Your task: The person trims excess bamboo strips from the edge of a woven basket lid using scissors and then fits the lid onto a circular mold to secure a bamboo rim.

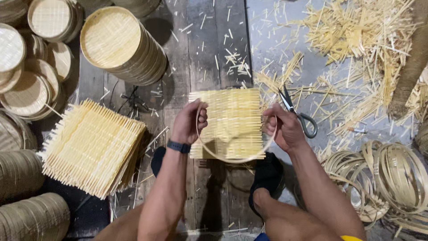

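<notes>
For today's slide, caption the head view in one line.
Both hands, left and right, hold a bamboo hoop around a woven mat.

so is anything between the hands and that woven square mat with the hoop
Nothing visible. The left hand and right hand both grip the thin bamboo hoop against the woven mat. The scissors hang from the right hand, off to the side of the mat.

You've got 2 hands (189, 122), 1 scissors (298, 112), 1 woven mat (232, 120) held, 1 mat stack (91, 147), 1 hoop (236, 157).
</notes>
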